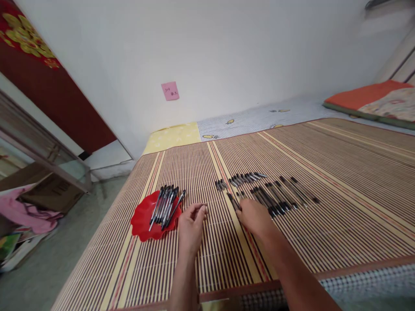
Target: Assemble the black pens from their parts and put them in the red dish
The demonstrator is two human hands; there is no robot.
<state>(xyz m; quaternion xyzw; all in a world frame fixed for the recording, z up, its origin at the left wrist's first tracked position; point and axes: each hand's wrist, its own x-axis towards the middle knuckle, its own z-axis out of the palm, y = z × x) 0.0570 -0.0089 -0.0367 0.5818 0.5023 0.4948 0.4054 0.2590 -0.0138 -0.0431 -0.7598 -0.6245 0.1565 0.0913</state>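
My right hand (254,214) is at the left end of a row of dark pens (267,198), its fingers closed on a pen (232,200) that lies slanted on the striped mat. To its left my left hand (192,222) is raised a little, thumb and fingertips pinched together; whatever sits in that pinch is too small to make out. A red scalloped plate (138,221) stands beside the left hand. Across it lies a bundle of clear-barrelled pens with black ends (164,205). Behind the row, short dark and silver pen pieces (247,178) form a second line.
The striped bamboo mat (181,172) covers a bed against a white wall. Folded orange bedding (363,96) rests at the far right. On the left floor stand a cardboard box (53,194) and a pink cloth (35,214). A pink note (170,91) hangs on the wall.
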